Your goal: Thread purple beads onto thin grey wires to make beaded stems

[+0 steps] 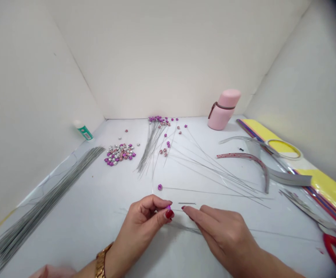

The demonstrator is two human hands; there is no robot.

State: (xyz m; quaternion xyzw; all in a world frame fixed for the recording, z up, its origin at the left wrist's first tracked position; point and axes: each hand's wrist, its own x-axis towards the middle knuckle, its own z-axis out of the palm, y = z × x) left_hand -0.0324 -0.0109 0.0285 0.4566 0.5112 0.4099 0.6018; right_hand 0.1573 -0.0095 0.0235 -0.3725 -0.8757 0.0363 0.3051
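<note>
My left hand (149, 216), with a gold watch at the wrist, pinches a small purple star (168, 207) between thumb and forefinger. A thin wire runs from the star toward my right hand (225, 229), whose fingertips are pressed together around it. Just beyond the hands lies a short metal pin (186, 203). Another purple star (160, 187) on a long wire rests on the table. Several loose wires lie beneath my hands, partly hidden.
A bundle of grey wires (49, 200) and a pile of small stars (118, 154) lie left. Wired stars (156, 119) are at the back, near a pink bottle (224, 110). Ribbon strips (243, 156), scissors (309, 212), tape (283, 149) and yellow sheets (331, 189) lie right.
</note>
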